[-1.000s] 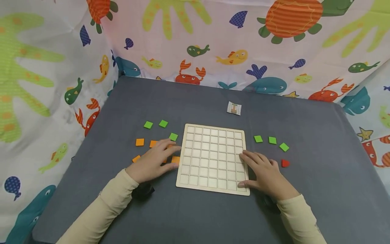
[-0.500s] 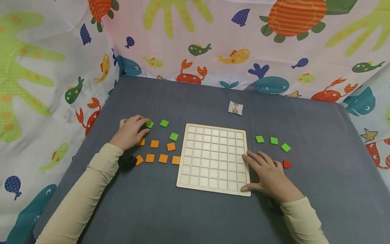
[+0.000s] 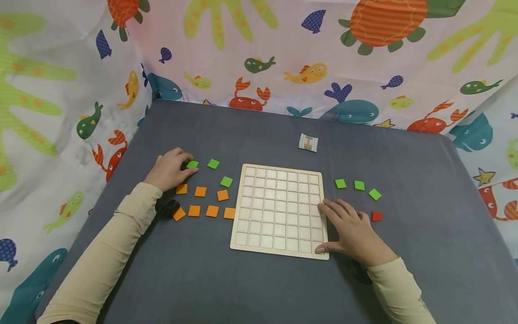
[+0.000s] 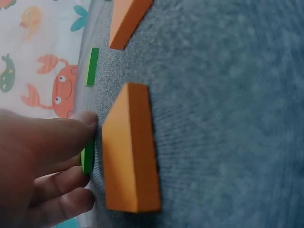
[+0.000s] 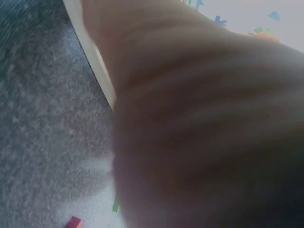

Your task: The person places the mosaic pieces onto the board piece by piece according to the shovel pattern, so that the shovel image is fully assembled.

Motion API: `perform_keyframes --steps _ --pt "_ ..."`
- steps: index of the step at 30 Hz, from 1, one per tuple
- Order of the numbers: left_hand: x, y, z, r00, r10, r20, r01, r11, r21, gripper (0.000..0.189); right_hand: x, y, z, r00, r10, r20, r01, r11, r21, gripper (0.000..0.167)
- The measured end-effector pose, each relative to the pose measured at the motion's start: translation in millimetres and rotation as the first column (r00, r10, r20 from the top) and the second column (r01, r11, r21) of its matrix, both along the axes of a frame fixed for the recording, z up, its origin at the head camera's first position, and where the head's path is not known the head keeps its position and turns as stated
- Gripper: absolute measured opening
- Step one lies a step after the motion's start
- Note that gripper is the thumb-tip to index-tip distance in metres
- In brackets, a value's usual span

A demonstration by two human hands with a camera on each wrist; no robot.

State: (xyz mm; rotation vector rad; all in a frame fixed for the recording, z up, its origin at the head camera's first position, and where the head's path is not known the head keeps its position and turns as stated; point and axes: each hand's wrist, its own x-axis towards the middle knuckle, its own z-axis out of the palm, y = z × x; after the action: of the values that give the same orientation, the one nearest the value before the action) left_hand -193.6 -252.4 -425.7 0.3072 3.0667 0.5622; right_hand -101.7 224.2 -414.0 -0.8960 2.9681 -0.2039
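At the left of the table, my left hand point(image 3: 167, 171) pinches a green square tile point(image 3: 192, 164) between thumb and fingers. The left wrist view shows part of this green tile point(image 4: 87, 159) between the thumb above and curled fingers below. A large orange tile point(image 4: 133, 152) lies close beside them. My right hand point(image 3: 355, 231) rests on the right edge of a pale wooden grid board point(image 3: 279, 211), fingers spread and thumb near its lower right corner. In the right wrist view, the forearm and wrist hide most of the scene; the board's edge point(image 5: 102, 78) shows past them.
Two more green tiles point(image 3: 213, 164) and several orange tiles point(image 3: 200, 191) lie left of the board. To its right are several green tiles point(image 3: 359, 185) and a red piece point(image 3: 377, 216). A small printed card point(image 3: 308, 142) lies behind the board on the grey table point(image 3: 243, 288).
My left hand has moved from the board's left edge out to the far left green tile, and its thumb has come round to the tile. My right hand has stayed on the board.
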Motion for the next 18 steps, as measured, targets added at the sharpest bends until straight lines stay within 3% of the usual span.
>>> perform_keyframes --steps 4,8,13,18 --pt "-2.1 3.1 4.6 0.999 -0.016 0.051 0.014 0.999 0.038 0.038 1.1 1 0.2 1.0 -0.008 0.003 0.008 1.0 -0.006 0.107" --pt "-8.6 14.8 11.4 0.997 -0.064 0.037 0.06 0.994 0.092 0.04 1.8 2 1.1 1.0 -0.012 0.004 0.012 1.0 -0.005 0.106" --pt "-18.8 44.8 24.6 0.987 -0.163 -0.002 0.162 0.976 0.143 0.042 1.9 3 0.9 1.0 -0.017 0.02 0.017 1.0 -0.008 0.106" --pt "-26.7 83.0 36.7 0.962 -0.272 0.002 0.268 0.95 0.161 0.04 0.6 2 1.1 0.998 -0.029 0.047 0.03 0.999 -0.014 0.107"
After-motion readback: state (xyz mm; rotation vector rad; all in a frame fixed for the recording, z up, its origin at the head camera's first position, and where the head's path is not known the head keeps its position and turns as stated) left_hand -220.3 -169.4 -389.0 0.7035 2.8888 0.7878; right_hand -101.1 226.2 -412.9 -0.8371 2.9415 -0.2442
